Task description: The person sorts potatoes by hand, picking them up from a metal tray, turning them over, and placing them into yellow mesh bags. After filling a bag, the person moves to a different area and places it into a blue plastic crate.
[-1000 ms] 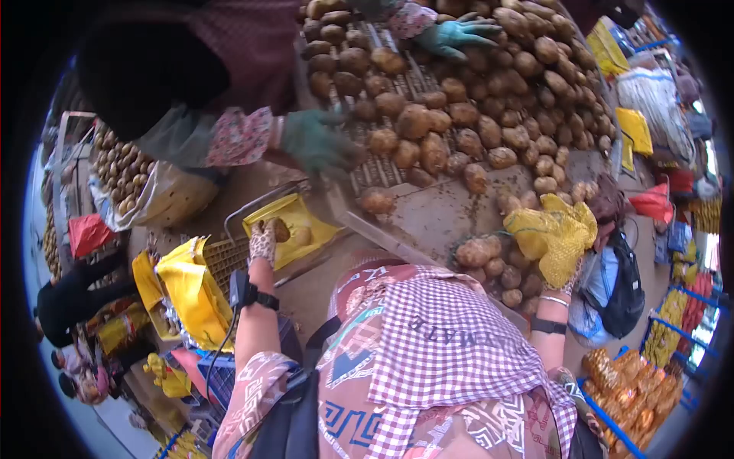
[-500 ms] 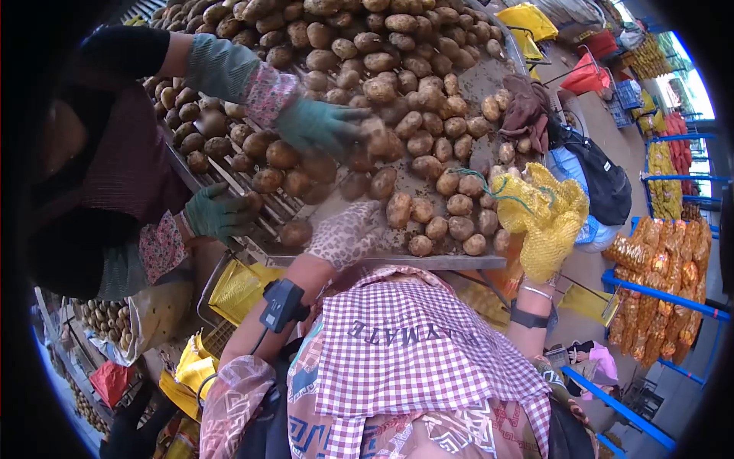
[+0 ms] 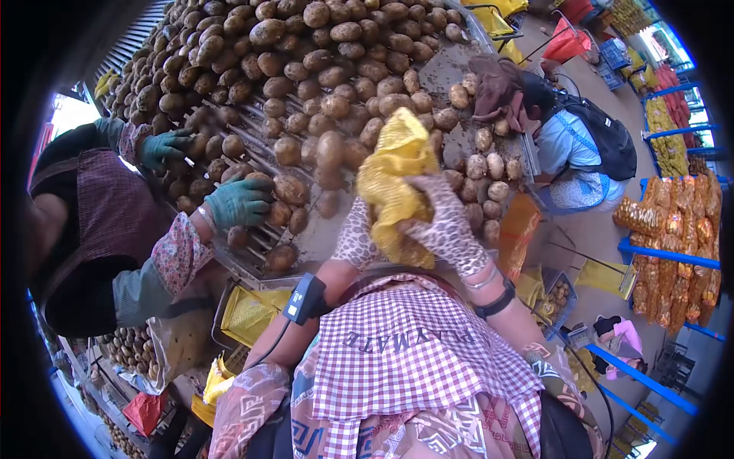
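Note:
A yellow mesh bag (image 3: 397, 183) stands bunched up over the near edge of the sorting table. My right hand (image 3: 449, 226), in a leopard-print glove, grips its right side with thumb and fingers apart around the mesh. Against the bag's left side is my left hand (image 3: 355, 236) in a matching glove; its fingers are hidden behind the mesh. Just beyond the bag, potatoes (image 3: 329, 149) lie on the table, some blurred by motion. More potatoes (image 3: 489, 168) sit right of my right hand.
At the left, a co-worker's green-gloved hands (image 3: 237, 203) are among potatoes on the slatted rack (image 3: 256, 145). Another person (image 3: 573, 145) with a black backpack is right of the table. Filled orange mesh bags (image 3: 669, 229) stand by blue rails (image 3: 673, 260). A yellow bag (image 3: 252, 314) hangs below the table edge.
My right hand has brought the yellow mesh bag from the right to the middle, beside my left hand. The co-worker's hands have shifted left, and the camera view has turned.

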Tool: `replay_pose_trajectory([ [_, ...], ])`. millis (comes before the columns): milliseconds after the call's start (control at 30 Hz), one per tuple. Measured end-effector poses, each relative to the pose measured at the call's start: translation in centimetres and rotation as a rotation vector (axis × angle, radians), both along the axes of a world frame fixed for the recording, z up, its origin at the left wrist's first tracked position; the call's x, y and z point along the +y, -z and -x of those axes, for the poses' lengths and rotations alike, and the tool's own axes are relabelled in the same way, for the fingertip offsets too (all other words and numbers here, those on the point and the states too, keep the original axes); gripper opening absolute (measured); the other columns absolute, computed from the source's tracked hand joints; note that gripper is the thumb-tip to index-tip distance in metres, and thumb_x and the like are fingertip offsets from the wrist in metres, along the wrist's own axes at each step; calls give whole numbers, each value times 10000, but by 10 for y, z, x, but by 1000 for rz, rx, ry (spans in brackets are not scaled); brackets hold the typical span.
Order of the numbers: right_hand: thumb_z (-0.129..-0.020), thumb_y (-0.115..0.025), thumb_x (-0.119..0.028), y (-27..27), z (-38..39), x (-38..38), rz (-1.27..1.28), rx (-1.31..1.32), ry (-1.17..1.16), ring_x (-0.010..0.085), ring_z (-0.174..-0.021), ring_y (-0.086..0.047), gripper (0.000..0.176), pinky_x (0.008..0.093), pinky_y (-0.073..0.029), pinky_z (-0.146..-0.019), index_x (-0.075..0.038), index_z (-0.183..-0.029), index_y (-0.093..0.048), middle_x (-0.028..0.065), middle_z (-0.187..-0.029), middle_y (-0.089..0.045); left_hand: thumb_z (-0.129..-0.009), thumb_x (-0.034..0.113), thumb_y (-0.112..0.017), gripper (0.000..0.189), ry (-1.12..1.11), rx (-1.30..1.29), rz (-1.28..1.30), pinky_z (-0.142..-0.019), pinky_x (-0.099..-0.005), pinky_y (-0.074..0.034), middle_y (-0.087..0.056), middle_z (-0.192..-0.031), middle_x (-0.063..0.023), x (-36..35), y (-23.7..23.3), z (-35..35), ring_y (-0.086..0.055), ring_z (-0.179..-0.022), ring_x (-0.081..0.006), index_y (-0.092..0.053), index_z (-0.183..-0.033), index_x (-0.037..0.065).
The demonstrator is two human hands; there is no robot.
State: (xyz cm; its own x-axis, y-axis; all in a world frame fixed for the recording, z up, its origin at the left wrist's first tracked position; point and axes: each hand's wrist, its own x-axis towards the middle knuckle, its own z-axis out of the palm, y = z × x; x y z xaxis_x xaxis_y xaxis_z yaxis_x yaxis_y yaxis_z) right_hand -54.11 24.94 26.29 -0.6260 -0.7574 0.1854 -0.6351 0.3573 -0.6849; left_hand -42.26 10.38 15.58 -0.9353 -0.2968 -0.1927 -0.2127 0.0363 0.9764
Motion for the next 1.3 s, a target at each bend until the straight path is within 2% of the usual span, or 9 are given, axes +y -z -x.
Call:
replay_pose_trajectory([
  [100,-801,-741,-344,58,3,-11,-103,-72,74,333,-1107,-581,584,429,-462,-973,4,-1228,-548,205,-1172,-598,-767,207,-777,737,34,38,-106,-1039,-337,-392,-490,-1318,-151,6,15,-5,-492,-1213,-249,-393,-1369,27],
  [233,-874,-693,-272,72,59,5,712,-1304,488,214,-764,-679,410,280,-574,-621,0,-1160,-582,122,-1003,-660,-836,242,-710,594,-105,207,-234,-1016,-390,-433,-504,-1278,-133,-9,-55,-15,-525,-1169,-285,-432,-1339,94],
  [300,-848,-715,-221,69,59,-5,758,-1260,437,237,-835,-673,414,316,-571,-723,10,-1161,-574,137,-1004,-664,-804,348,-731,703,-225,0,-1024,-1020,-419,-415,-505,-1284,-80,-20,-66,-17,-502,-1185,-238,-405,-1383,118],
  [400,-761,-753,-122,61,23,-15,131,-112,123,299,-1094,-583,475,370,-455,-967,30,-1168,-560,195,-1140,-612,-884,383,-612,534,-416,-32,-1245,-996,-465,-436,-552,-1246,-78,-22,-62,-10,-538,-1150,-240,-458,-1327,127],
  [700,-785,-741,-236,49,-6,-37,122,120,-227,349,-1098,-564,502,420,-448,-950,-8,-1196,-566,207,-1153,-591,-920,264,-586,394,-418,9,-1411,-987,-480,-446,-578,-1223,-89,-15,-35,-12,-563,-1128,-250,-502,-1260,84],
  [867,-836,-707,-230,70,45,-30,368,-935,436,293,-967,-629,401,404,-507,-880,9,-1135,-587,156,-1043,-651,-882,281,-664,393,-631,-19,-1321,-929,-420,-514,-613,-1125,-100,-20,-36,-14,-597,-1053,-241,-538,-1193,75],
  [1000,-831,-702,-295,31,-9,-54,-16,243,-329,346,-1125,-549,481,410,-457,-968,-14,-1198,-570,197,-1211,-564,-867,296,-682,400,-583,18,-1383,-877,-397,-531,-624,-1085,-105,-15,8,-11,-607,-1004,-247,-548,-1174,78],
  [1100,-848,-682,-302,61,2,-45,189,-69,-58,362,-1023,-600,461,405,-484,-914,-32,-1205,-569,197,-1123,-607,-868,235,-652,361,-435,-58,-1631,-823,-388,-525,-611,-1113,-84,-25,-22,-15,-595,-972,-244,-548,-1190,105],
  [1300,-873,-666,-238,113,38,-9,5,-335,186,336,-1007,-624,432,369,-484,-878,24,-1201,-561,204,-1091,-644,-897,223,-604,386,-538,-214,-861,-879,-354,-480,-590,-1120,-75,-16,-1,-23,-580,-975,-248,-528,-1258,108],
])
